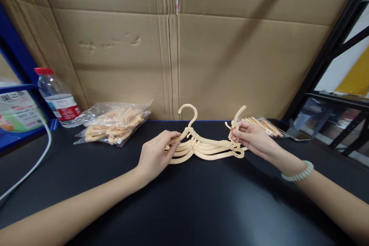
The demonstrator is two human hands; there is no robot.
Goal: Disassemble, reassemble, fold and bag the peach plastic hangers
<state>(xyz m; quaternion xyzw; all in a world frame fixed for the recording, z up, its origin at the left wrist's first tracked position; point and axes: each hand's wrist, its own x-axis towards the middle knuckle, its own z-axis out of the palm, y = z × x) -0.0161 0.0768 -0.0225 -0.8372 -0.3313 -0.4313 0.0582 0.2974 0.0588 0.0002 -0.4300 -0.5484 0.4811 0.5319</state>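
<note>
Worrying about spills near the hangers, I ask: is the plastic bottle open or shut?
Shut: a red cap covers the top of the plastic bottle. Whether it is screwed tight, I cannot tell.

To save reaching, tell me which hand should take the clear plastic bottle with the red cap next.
Left, I'd judge: the left hand is nearer the bottle, though it pinches a beige plastic hanger. The right hand holds a curved beige piece, farther away.
</note>
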